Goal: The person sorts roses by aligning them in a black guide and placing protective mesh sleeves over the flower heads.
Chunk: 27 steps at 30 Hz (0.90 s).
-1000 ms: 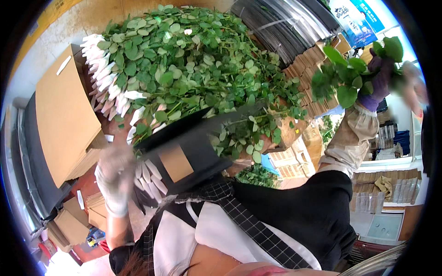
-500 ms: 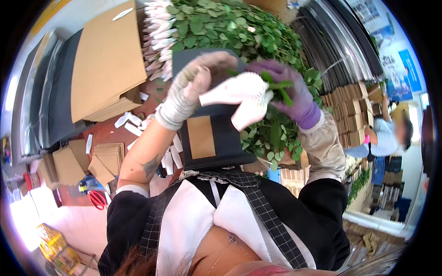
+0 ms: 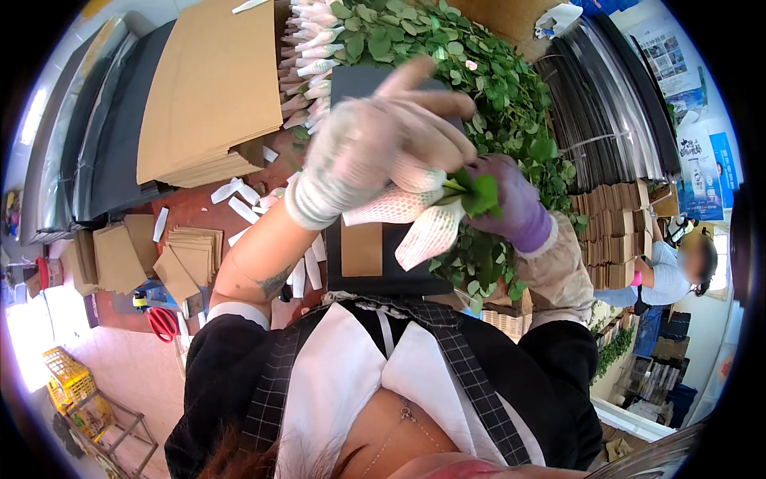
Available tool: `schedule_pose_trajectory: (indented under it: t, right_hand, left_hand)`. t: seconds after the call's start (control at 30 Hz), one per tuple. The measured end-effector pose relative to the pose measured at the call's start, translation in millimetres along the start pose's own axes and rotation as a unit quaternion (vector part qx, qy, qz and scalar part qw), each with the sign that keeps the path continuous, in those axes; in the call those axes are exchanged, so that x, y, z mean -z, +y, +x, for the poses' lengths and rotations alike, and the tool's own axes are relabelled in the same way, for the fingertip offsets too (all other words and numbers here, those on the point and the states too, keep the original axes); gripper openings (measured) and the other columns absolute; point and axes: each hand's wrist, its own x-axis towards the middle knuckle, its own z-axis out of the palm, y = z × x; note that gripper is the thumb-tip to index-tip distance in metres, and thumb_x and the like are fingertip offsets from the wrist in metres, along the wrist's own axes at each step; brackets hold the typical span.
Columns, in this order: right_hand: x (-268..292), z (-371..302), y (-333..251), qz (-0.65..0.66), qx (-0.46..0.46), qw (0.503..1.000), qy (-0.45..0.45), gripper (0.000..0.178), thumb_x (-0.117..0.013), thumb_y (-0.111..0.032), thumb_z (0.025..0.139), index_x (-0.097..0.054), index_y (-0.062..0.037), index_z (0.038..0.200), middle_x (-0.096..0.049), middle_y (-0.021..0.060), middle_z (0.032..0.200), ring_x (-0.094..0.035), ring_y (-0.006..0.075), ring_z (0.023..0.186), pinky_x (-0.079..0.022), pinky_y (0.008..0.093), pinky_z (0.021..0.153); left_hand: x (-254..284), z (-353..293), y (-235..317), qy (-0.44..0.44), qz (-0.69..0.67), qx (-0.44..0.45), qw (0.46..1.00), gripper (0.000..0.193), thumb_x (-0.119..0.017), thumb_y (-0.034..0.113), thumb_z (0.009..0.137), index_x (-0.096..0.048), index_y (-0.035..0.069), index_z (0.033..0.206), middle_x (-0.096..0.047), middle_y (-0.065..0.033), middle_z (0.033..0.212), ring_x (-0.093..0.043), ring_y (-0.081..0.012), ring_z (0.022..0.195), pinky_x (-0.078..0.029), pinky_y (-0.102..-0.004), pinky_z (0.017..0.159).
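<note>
My right hand [image 3: 511,203], in a purple glove, is closed round the leafy stems of a few roses [image 3: 429,237]. Their heads sit in white mesh sleeves and point left, toward my body. Over these heads my left hand [image 3: 383,144], in a pale glove, has its fingers stretched out and apart, smeared by motion. Its fingertips come close to the stems; whether they touch is hard to see. Below both hands lies a dark sheet [image 3: 415,267] with a brown cardboard piece [image 3: 361,251] on it.
Leafy rose stems [image 3: 487,92] are heaped at the back, with sleeved heads [image 3: 315,56] along their left side. Large cardboard sheets [image 3: 211,88] stand stacked at left. Loose white sleeves [image 3: 239,203] and red scissors [image 3: 163,324] lie on the table. Another person [image 3: 674,267] is far right.
My left hand has moved right, over the rose heads, and its fingers have stretched out. My right hand keeps its hold on the stems. The whole view has shifted slightly.
</note>
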Motion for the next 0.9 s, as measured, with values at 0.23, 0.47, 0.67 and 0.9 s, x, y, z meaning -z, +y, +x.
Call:
schedule_pose_trajectory:
  t: [0.23, 0.47, 0.67, 0.9]
  right_hand:
    - [19, -33, 6, -0.139, 0.02, 0.952, 0.271, 0.049, -0.073, -0.013, 0.066, -0.061, -0.0103, 0.113, -0.065, 0.0082, 0.088, -0.065, 0.0298, 0.077, -0.051, 0.0398, 0.071]
    - [38, 4, -34, 0.053, 0.032, 0.994, 0.094, 0.049, -0.073, -0.013, 0.065, -0.061, -0.0132, 0.112, -0.065, 0.01, 0.089, -0.063, 0.033, 0.077, -0.051, 0.0377, 0.068]
    - [20, -41, 19, -0.177, -0.025, 0.915, 0.361, 0.046, -0.081, -0.017, 0.064, -0.061, -0.0112, 0.104, -0.065, 0.007, 0.099, -0.064, 0.0278, 0.088, -0.052, 0.0372, 0.074]
    - [52, -2, -29, -0.075, -0.124, 0.96, 0.238, 0.039, -0.077, -0.019, 0.07, -0.062, -0.0145, 0.106, -0.065, 0.0091, 0.093, -0.064, 0.0274, 0.084, -0.052, 0.0354, 0.074]
  left_hand:
    - [36, -27, 30, 0.291, -0.078, 0.049, 0.952, 0.063, -0.038, 0.062, 0.092, -0.058, 0.002, 0.083, -0.057, -0.0062, 0.074, -0.056, -0.0153, 0.069, -0.05, -0.0326, 0.069]
    - [-25, -49, 32, 0.209, -0.108, 0.177, 0.956, 0.025, -0.067, 0.023, 0.086, -0.061, 0.0, 0.095, -0.063, -0.0062, 0.088, -0.058, -0.0129, 0.077, -0.047, -0.0243, 0.067]
    - [28, -53, 86, 0.547, -0.232, 0.013, 0.805, 0.013, -0.06, 0.003, 0.079, -0.058, 0.003, 0.092, -0.065, -0.0121, 0.094, -0.064, -0.0194, 0.083, -0.054, -0.0363, 0.065]
    - [-57, -53, 78, 0.371, -0.17, 0.254, 0.877, 0.021, -0.066, 0.005, 0.082, -0.062, 0.007, 0.102, -0.06, -0.002, 0.085, -0.057, -0.0073, 0.064, -0.047, -0.021, 0.051]
